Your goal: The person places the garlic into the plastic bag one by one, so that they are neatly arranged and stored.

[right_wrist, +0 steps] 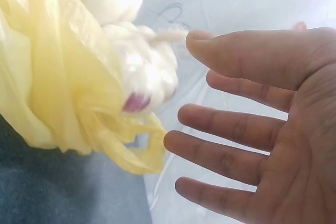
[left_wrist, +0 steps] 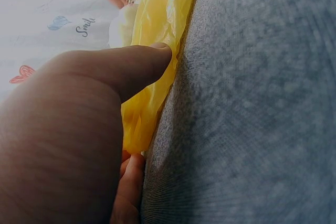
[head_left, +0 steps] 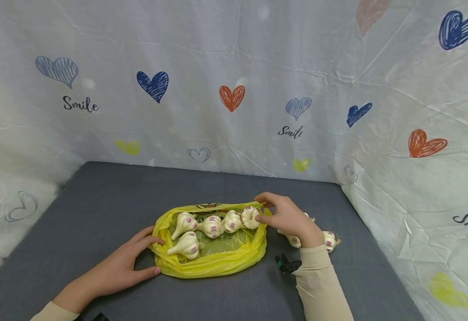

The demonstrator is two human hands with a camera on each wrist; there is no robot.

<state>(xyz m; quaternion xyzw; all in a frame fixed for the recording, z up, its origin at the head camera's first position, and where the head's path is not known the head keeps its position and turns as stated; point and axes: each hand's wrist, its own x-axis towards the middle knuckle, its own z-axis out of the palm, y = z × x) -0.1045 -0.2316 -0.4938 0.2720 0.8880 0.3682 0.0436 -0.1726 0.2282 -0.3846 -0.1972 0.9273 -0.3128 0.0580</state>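
A yellow plastic bag (head_left: 214, 269) lies on the table with its mouth spread wide, holding several white garlic bulbs (head_left: 211, 226) with purple patches. My left hand (head_left: 123, 263) rests against the bag's left side, thumb and fingers apart. In the left wrist view its thumb (left_wrist: 142, 66) stretches along the yellow plastic. My right hand (head_left: 288, 218) is at the bag's far right corner, beside the end garlic bulb (head_left: 250, 217). Seen from the right wrist, its fingers (right_wrist: 226, 161) are spread and fairly straight, the thumb tip right at the stem of a garlic bulb (right_wrist: 144, 72).
More garlic bulbs (head_left: 330, 241) lie on the dark grey table (head_left: 137, 191) to the right, partly hidden by my right hand and sleeve. A small black object (head_left: 287, 264) is at my right wrist. A white sheet (head_left: 194, 125) printed with hearts hangs behind and beside the table.
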